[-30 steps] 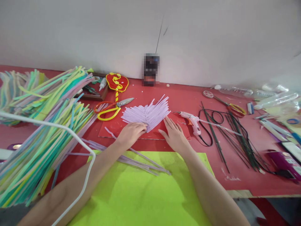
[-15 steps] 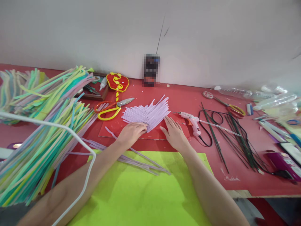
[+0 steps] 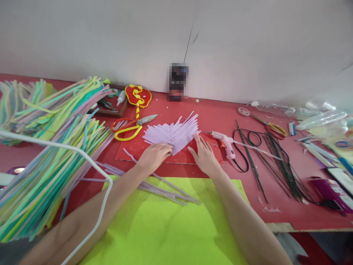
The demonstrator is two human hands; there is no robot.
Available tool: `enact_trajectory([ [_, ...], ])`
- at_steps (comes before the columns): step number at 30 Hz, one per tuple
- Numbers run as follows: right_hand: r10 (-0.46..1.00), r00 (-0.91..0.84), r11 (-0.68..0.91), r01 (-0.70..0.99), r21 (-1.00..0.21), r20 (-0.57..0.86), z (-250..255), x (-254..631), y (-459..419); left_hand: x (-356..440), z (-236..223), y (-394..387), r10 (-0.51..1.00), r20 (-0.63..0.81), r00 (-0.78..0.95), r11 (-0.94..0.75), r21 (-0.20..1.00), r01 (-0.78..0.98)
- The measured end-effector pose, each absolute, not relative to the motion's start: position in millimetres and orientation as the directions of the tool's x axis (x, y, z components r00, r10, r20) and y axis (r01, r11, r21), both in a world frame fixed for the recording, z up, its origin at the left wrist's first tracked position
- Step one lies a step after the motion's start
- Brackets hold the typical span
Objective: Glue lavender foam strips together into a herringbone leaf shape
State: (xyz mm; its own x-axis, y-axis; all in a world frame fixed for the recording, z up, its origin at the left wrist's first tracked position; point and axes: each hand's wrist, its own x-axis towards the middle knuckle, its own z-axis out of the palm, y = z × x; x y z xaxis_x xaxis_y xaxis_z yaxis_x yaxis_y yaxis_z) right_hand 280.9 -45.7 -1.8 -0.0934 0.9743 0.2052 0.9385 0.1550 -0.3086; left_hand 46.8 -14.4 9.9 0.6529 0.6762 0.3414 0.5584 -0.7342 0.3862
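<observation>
A lavender leaf-shaped piece made of pipe cleaners (image 3: 172, 134) lies on a red board (image 3: 129, 152), its strips slanting out from a centre line. My left hand (image 3: 156, 156) is closed at its lower tip, fingers together with the thumb mostly hidden underneath. At the right edge of the piece, my right hand (image 3: 204, 152) lies open, its fingertips against the strip ends and its thumb apart. Loose lavender pipe cleaners (image 3: 165, 191) pass under my left forearm onto a yellow-green cloth (image 3: 165, 228).
Left are bundles of coloured pipe cleaners (image 3: 52, 173), a white curved rod (image 3: 106, 195) and scissors (image 3: 132, 129). A red-and-yellow ornament (image 3: 138, 96) lies behind. Rightward are a pink glue gun (image 3: 226, 145), dark green stems (image 3: 284, 165), more scissors (image 3: 275, 129) and plastic bottles (image 3: 275, 107).
My right hand's fingertips have shifted slightly up along the right edge of the lavender piece. My left hand keeps its place at the lower tip.
</observation>
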Motion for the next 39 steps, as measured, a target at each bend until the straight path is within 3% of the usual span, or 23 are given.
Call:
enact_trajectory([
  [9,0.972,-0.059,0.141,0.921,-0.362,0.228,4,277,-47,47,10,-14,0.673,0.344,0.655,-0.737,0.381,0.557],
  [17,0.928,-0.095,0.266,0.847,-0.46,0.36,21,266,-60,47,12,-16,0.673,0.356,0.648,-0.737,0.396,0.548],
  [29,0.839,-0.287,0.485,0.778,-0.398,0.461,16,244,-65,48,11,-17,0.68,0.35,0.644,-0.732,0.376,0.569],
  [39,0.828,-0.343,0.509,0.792,-0.337,0.444,20,241,-67,45,12,-15,0.661,0.382,0.646,-0.747,0.415,0.519],
])
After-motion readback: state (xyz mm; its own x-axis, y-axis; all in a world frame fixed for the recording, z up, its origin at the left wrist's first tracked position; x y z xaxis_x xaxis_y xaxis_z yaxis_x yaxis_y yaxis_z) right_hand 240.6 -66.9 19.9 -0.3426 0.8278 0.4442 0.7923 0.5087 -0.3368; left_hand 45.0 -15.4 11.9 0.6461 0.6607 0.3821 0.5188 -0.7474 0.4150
